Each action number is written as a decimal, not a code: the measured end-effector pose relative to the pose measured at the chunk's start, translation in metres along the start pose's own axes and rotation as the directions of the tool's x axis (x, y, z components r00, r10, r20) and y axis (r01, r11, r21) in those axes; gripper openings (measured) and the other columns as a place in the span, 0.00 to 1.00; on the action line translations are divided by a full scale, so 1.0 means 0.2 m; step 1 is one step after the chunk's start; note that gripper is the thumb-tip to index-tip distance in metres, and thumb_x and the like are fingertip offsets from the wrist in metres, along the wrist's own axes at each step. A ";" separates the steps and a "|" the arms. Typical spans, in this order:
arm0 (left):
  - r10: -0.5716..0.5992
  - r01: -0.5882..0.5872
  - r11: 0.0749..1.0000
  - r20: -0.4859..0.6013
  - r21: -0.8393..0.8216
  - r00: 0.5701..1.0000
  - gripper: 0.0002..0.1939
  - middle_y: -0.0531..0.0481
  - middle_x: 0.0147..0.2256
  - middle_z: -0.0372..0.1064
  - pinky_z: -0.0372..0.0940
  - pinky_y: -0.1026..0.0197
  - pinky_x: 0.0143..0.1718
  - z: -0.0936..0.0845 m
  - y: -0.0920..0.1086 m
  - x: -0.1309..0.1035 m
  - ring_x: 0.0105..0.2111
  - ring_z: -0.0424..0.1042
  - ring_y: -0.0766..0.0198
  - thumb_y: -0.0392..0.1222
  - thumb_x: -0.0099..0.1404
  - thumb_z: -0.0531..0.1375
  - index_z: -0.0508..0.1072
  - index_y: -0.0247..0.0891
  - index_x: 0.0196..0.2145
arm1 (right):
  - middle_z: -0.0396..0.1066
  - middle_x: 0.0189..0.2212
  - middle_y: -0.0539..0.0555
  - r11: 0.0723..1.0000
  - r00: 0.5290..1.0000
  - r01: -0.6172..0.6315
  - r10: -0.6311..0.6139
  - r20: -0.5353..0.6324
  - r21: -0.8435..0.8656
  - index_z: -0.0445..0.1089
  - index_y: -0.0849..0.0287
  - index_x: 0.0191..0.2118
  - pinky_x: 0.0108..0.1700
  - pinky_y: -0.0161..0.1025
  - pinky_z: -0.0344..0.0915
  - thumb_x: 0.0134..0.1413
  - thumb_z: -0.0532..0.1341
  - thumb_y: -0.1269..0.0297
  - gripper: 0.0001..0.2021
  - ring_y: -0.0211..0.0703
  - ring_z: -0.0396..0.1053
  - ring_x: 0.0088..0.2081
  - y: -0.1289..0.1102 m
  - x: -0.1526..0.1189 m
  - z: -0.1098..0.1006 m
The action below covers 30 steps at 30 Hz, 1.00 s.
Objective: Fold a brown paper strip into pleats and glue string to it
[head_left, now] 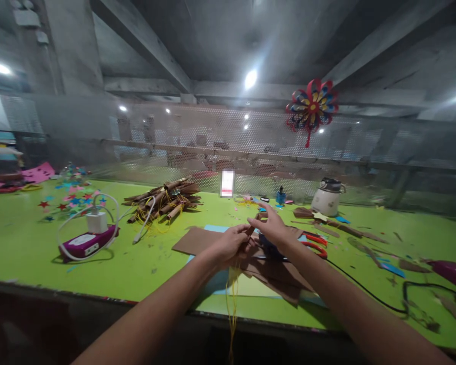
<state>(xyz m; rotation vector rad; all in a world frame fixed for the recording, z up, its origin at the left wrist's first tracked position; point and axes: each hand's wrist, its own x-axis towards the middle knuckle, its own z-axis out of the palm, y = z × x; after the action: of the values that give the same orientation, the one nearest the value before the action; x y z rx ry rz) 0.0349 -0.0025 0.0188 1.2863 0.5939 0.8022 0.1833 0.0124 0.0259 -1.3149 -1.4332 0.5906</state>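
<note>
My left hand (233, 244) is closed on a narrow brown paper piece (250, 231) above the middle of the green table (144, 274). My right hand (272, 225) is beside it, thumb and fingers apart, its thumb near the top of the piece; whether it touches is unclear. Yellow string (232, 304) hangs below my left hand over the table's front edge. Under both hands lie brown paper sheets (197, 241) and pale yellow and light blue paper. Red-handled scissors (315, 246) lie behind my right wrist.
A bundle of brown rolls (167, 200) with yellow string lies at back left. A purple power strip (89, 243) with white cable is at left. A white jug (327, 197) stands at back right. A black cable (368, 296) and paper scraps lie at right.
</note>
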 end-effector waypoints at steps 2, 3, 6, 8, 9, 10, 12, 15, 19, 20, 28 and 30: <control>-0.021 0.021 1.000 -0.008 -0.006 1.000 0.12 0.54 0.24 0.60 0.44 0.70 0.18 0.00 0.00 0.00 0.19 0.54 0.75 0.33 0.56 0.55 0.65 0.34 0.41 | 0.68 0.35 0.54 0.991 0.998 -0.056 0.051 0.041 0.125 0.56 0.58 0.57 0.33 0.41 0.67 0.40 0.64 0.56 0.36 0.46 0.69 0.35 0.01 -0.01 -0.01; -0.035 0.035 0.999 -0.009 -0.005 0.999 0.11 0.54 0.24 0.60 0.43 0.70 0.18 0.00 0.00 0.00 0.18 0.53 0.75 0.34 0.57 0.55 0.65 0.34 0.40 | 0.68 0.33 0.53 0.982 0.997 -0.063 0.053 0.057 0.181 0.56 0.58 0.57 0.32 0.40 0.67 0.40 0.64 0.57 0.35 0.45 0.69 0.34 0.02 -0.02 -0.01; -0.070 0.070 0.998 -0.019 -0.004 0.997 0.08 0.55 0.23 0.58 0.41 0.69 0.19 0.00 0.00 0.00 0.18 0.51 0.76 0.34 0.56 0.55 0.64 0.36 0.36 | 0.67 0.28 0.49 0.959 0.998 -0.043 0.025 0.066 0.279 0.57 0.59 0.55 0.31 0.37 0.66 0.39 0.65 0.58 0.34 0.41 0.69 0.30 0.04 -0.02 0.00; -0.088 0.087 0.996 -0.033 -0.003 0.996 0.08 0.55 0.22 0.58 0.39 0.69 0.18 0.00 0.00 0.00 0.17 0.51 0.76 0.32 0.54 0.55 0.63 0.36 0.35 | 0.66 0.25 0.48 0.957 0.998 -0.025 0.009 0.055 0.288 0.59 0.61 0.54 0.29 0.36 0.65 0.39 0.65 0.59 0.33 0.39 0.67 0.27 0.05 -0.02 0.00; -0.098 0.098 0.995 -0.033 -0.002 0.995 0.08 0.55 0.22 0.58 0.39 0.69 0.18 0.00 0.01 0.00 0.17 0.50 0.76 0.32 0.54 0.56 0.63 0.36 0.34 | 0.66 0.24 0.47 0.958 0.999 -0.017 0.002 0.050 0.286 0.59 0.61 0.53 0.29 0.36 0.65 0.39 0.65 0.59 0.33 0.39 0.67 0.26 0.05 -0.02 0.00; -0.111 0.111 0.994 -0.026 -0.003 0.993 0.07 0.55 0.22 0.58 0.38 0.69 0.18 0.00 0.01 0.00 0.17 0.50 0.76 0.33 0.54 0.56 0.63 0.36 0.34 | 0.66 0.23 0.47 0.959 0.999 -0.012 -0.001 0.047 0.284 0.60 0.62 0.53 0.28 0.37 0.65 0.38 0.65 0.59 0.32 0.38 0.66 0.25 0.05 -0.02 0.00; -0.139 0.139 0.990 -0.008 -0.011 0.990 0.07 0.54 0.22 0.59 0.39 0.69 0.18 0.00 0.02 0.00 0.17 0.51 0.75 0.39 0.57 0.57 0.64 0.36 0.34 | 0.66 0.22 0.47 0.960 0.999 -0.012 0.001 0.039 0.280 0.63 0.62 0.50 0.28 0.37 0.65 0.38 0.65 0.58 0.30 0.39 0.67 0.25 0.05 -0.02 0.00; -0.154 0.155 0.987 0.020 -0.035 0.988 0.14 0.54 0.23 0.60 0.40 0.70 0.17 0.00 0.02 0.00 0.17 0.52 0.75 0.50 0.60 0.58 0.65 0.36 0.34 | 0.66 0.22 0.47 0.960 1.000 -0.020 0.014 0.024 0.278 0.66 0.62 0.46 0.28 0.37 0.65 0.37 0.66 0.58 0.27 0.39 0.67 0.26 0.02 -0.03 -0.01; -0.134 0.138 0.989 0.073 -0.053 0.988 0.12 0.55 0.24 0.61 0.43 0.72 0.18 -0.01 0.01 0.00 0.17 0.54 0.76 0.49 0.62 0.57 0.62 0.38 0.36 | 0.67 0.22 0.47 0.941 1.000 -0.028 0.025 0.014 0.338 0.67 0.64 0.42 0.30 0.38 0.65 0.35 0.67 0.58 0.25 0.38 0.66 0.24 0.01 -0.03 -0.03; -0.134 0.138 0.989 0.080 -0.048 0.988 0.12 0.55 0.24 0.60 0.43 0.72 0.18 -0.02 0.00 0.00 0.17 0.54 0.76 0.48 0.63 0.57 0.62 0.38 0.35 | 0.66 0.22 0.47 0.934 0.999 -0.032 0.028 0.016 0.357 0.67 0.64 0.42 0.30 0.38 0.65 0.34 0.67 0.57 0.25 0.37 0.66 0.24 0.01 -0.03 -0.03; -0.136 0.138 0.990 0.091 -0.016 0.987 0.11 0.57 0.22 0.59 0.44 0.73 0.18 -0.01 0.00 -0.01 0.17 0.55 0.77 0.48 0.63 0.56 0.60 0.39 0.36 | 0.66 0.20 0.46 0.906 0.999 -0.034 0.018 0.043 0.423 0.69 0.65 0.36 0.31 0.40 0.66 0.29 0.70 0.54 0.26 0.36 0.65 0.23 0.04 -0.01 -0.04; -0.142 0.144 0.989 0.093 -0.012 0.985 0.12 0.58 0.22 0.58 0.44 0.72 0.17 -0.01 0.01 -0.01 0.16 0.54 0.77 0.49 0.63 0.57 0.60 0.39 0.36 | 0.65 0.19 0.46 0.910 1.000 -0.011 0.000 0.027 0.415 0.70 0.64 0.35 0.30 0.39 0.65 0.29 0.70 0.54 0.25 0.36 0.65 0.22 0.04 -0.01 -0.04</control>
<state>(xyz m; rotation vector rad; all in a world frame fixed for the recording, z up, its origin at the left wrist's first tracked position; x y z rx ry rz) 0.0324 -0.0032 0.0205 1.2415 0.5962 0.6249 0.1940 0.0095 0.0209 -0.9734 -1.2372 0.8669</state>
